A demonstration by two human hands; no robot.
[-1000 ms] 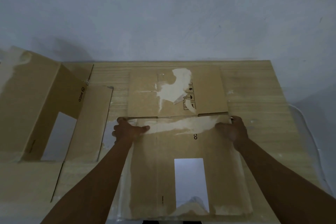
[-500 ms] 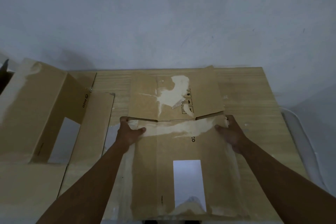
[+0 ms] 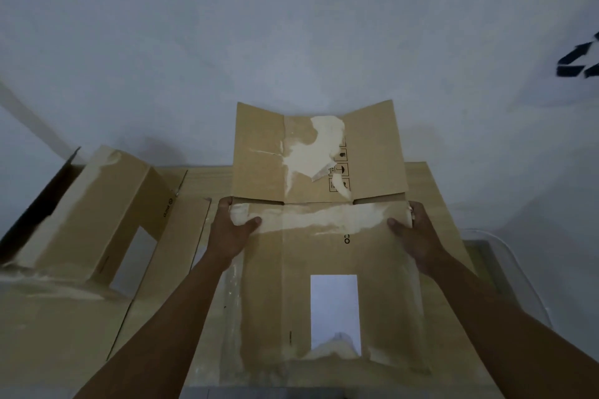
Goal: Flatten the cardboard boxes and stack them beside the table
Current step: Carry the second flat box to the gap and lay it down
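Raised cardboard box point(image 3: 317, 249) over table point(image 3: 432, 194), left hand point(image 3: 231, 230), right hand point(image 3: 418, 236) gripping, grey wall point(image 3: 291, 26)

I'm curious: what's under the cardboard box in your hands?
Only the wooden table shows, poking out beside the flattened cardboard box. Whatever lies directly beneath it is covered, so I cannot tell.

A flat box point(image 3: 324, 253), brown, is seen in the middle, laid out from near to far. Its far flaps point(image 3: 259, 168) are bent up. Torn white patches are seen on it, and a white rectangle near its close end. A second box point(image 3: 107, 204), not yet made flat, is laid on its side at the left.
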